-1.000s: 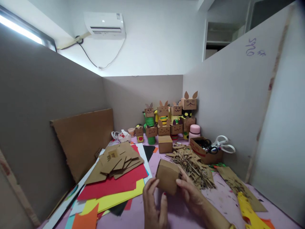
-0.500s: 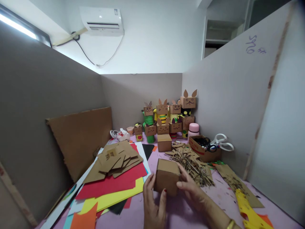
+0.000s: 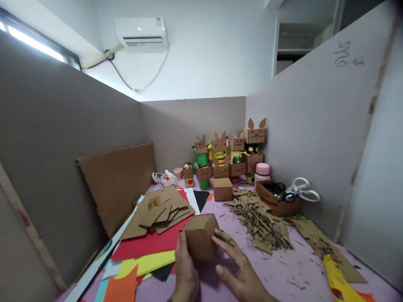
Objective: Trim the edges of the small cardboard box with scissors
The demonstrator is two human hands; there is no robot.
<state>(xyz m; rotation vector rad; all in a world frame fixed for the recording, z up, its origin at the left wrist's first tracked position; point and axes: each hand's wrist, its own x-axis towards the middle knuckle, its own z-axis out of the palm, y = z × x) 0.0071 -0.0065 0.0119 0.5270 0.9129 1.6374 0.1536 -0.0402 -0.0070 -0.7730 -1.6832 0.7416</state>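
A small closed brown cardboard box is tilted just above the purple table, in front of me. My left hand grips it along the left side, and the thumb is mostly hidden. On the right side, the fingertips of my right hand touch the box, with fingers stretched and the thumb spread away from it. One right finger has a tan wrap around it. Farther back stands a similar plain cardboard box, in front of several cardboard animal figures with drawn faces and ears.
Cardboard pieces lie over coloured paper sheets on the left. Cardboard scraps are heaped right of centre. An open carton holds white-handled scissors. A pink bottle stands behind it. A yellow glue gun lies front right.
Both hands have moved the box left and turned it. My right thumb has come off the box face. The view has shifted slightly left.
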